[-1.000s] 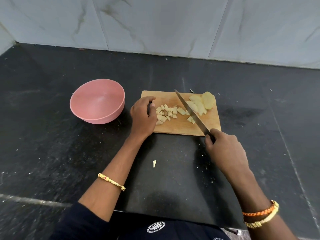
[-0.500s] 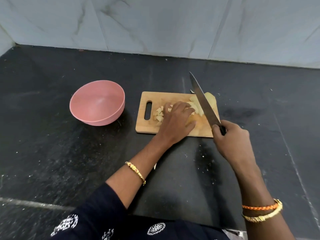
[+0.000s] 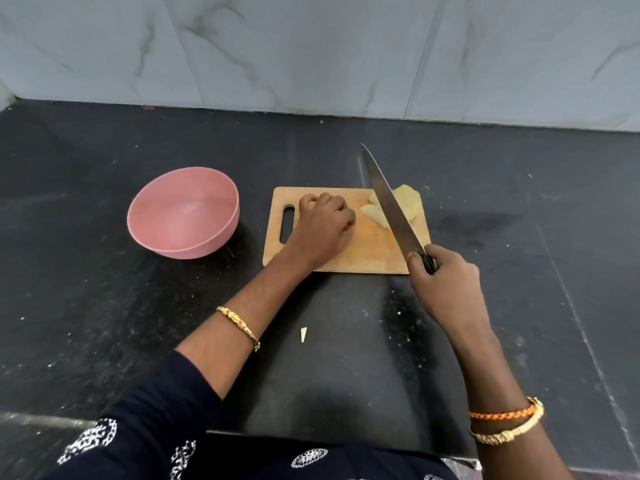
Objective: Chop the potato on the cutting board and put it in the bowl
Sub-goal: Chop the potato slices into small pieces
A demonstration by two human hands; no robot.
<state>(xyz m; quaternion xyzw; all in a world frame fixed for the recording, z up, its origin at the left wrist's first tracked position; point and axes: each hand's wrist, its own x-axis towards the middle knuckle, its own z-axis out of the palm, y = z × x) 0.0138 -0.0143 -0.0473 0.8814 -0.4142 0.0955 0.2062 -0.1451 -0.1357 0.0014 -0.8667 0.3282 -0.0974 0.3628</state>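
Potato slices stacked at far right corner of wooden cutting board, partly crossed by knife blade. Diced pieces not visible; presumably hidden under left hand, cannot be confirmed. Left hand positioned palm down over middle of board, fingers curled together into a loose cupped fist, knuckles pointing toward handle slot at board's left end; contents of that closed hand cannot be determined. Slices located just beside left hand, on its right, apart from fingertips. Right hand clamped firmly around dark handle of knife at near right corner of board, thumb pressed alongside handle. Blade angled up and away from hand, running diagonally over slices, tip extending beyond far edge of board above black countertop. Contact between blade and slices cannot be determined. Pink bowl placed left of board, near but not touching, interior showing no potato. Single small potato fragment lying on countertop near front, between both forearms, well apart from board. Gold bangle on left wrist; orange and gold bangles on right wrist.
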